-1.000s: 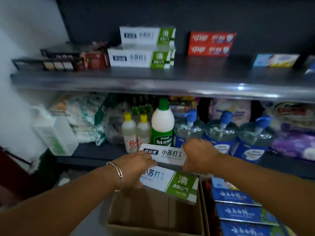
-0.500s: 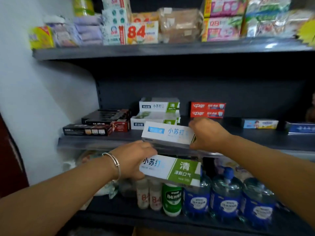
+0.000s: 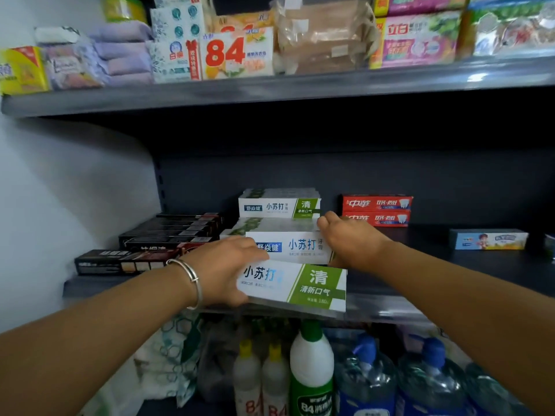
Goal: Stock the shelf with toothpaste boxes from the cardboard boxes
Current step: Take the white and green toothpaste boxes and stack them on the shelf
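Note:
My left hand (image 3: pixel 223 270) grips the left end of a white and green toothpaste box (image 3: pixel 312 285) at the front edge of the middle shelf (image 3: pixel 450 265). My right hand (image 3: pixel 350 240) holds the right end of a second white and green box (image 3: pixel 295 246), just above and behind the first. Behind them stands a stack of the same toothpaste boxes (image 3: pixel 279 205) on the shelf. The cardboard boxes are out of view.
Black boxes (image 3: pixel 168 235) lie left of the stack, red toothpaste boxes (image 3: pixel 377 210) right of it, a blue box (image 3: pixel 488 240) farther right. Soap packs (image 3: pixel 237 52) fill the top shelf. Bottles (image 3: pixel 310 373) stand on the shelf below. A white wall is at left.
Both hands have lifted the two boxes from low over the cardboard box up to the middle shelf. My view has risen, so the cardboard box has dropped out of sight.

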{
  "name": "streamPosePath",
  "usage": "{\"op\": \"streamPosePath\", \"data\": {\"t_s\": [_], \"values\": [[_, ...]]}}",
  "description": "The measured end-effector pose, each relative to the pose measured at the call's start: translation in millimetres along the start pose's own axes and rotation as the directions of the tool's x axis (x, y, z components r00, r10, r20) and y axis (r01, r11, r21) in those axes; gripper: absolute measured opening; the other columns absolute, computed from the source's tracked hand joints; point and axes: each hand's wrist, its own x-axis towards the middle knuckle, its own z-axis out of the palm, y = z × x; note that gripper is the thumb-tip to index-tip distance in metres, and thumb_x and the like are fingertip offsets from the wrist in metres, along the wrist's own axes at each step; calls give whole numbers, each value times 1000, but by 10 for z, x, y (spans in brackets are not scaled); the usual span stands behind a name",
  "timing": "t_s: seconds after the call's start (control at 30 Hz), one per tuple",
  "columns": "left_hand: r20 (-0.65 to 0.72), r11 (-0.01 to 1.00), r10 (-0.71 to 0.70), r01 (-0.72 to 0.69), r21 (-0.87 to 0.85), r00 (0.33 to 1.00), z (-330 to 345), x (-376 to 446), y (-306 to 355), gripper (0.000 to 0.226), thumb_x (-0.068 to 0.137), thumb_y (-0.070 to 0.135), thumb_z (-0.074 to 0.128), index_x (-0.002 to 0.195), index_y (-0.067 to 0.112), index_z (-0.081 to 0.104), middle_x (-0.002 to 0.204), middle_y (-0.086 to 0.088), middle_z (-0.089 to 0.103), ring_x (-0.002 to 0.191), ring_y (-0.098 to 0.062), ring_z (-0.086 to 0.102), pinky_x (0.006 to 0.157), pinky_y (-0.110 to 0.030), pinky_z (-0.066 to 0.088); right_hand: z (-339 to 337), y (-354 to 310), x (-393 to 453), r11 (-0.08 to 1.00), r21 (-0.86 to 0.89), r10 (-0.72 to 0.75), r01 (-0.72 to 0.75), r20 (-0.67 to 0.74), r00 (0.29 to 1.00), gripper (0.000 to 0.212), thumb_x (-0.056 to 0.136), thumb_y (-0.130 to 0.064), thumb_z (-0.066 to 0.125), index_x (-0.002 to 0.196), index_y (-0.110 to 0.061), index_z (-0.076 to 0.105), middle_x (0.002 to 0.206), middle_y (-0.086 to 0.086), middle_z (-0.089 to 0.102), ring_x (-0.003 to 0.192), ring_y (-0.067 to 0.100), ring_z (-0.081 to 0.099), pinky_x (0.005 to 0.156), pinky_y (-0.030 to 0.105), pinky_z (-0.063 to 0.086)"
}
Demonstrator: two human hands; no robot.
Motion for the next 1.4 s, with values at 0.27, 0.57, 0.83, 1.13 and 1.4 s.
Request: {"op": "streamPosePath", "data": {"t_s": [0.27, 0.57, 0.83, 1.13, 1.4], "values": [[36, 1000, 3, -3, -8, 999, 104, 277, -263, 61, 74, 37, 69, 129, 27, 46, 119, 6, 48, 111, -11, 42, 95, -25, 40, 302, 91, 451, 991, -102, -86, 86, 1, 996, 48, 90, -16, 58, 130, -7, 33, 130, 13, 43, 111, 28, 53, 84, 39, 49], [68, 998, 9, -5, -56, 998, 176, 432, -530, 61, 73, 38, 72, 128, 27, 47, 119, 7, 47, 109, -8, 42, 88, -17, 35, 476, 116, 678, 990, -9, -137, 139, 114, 984, 65, 82, -32, 69, 133, -11, 34, 136, 9, 40, 123, 23, 44, 94, 36, 44], [110, 996, -18, 27, -82, 994, 228, 487, -716, 68, 72, 40, 73, 132, 31, 44, 123, 10, 47, 108, -6, 44, 92, -15, 37, 425, 140, 751, 982, 124, -155, 141, 105, 982, 48, 85, -30, 66, 126, -18, 45, 125, 3, 52, 113, 19, 51, 96, 31, 45], [164, 996, -7, 22, -88, 986, 248, 541, -750, 57, 74, 37, 71, 126, 25, 52, 118, 6, 52, 99, -9, 48, 74, -11, 39, 386, 109, 843, 978, 146, -168, 151, 109, 980, 22, 88, -25, 61, 106, -15, 53, 115, 3, 55, 94, 15, 50, 80, 24, 42], [347, 994, -36, 70, -87, 937, 368, 616, -818, 61, 80, 36, 68, 135, 25, 45, 130, 4, 40, 121, -12, 40, 98, -17, 32, 409, 223, 755, 969, 225, -136, 106, 121, 983, 38, 87, -11, 62, 122, -20, 51, 131, 3, 47, 116, 22, 50, 94, 30, 49]]}}
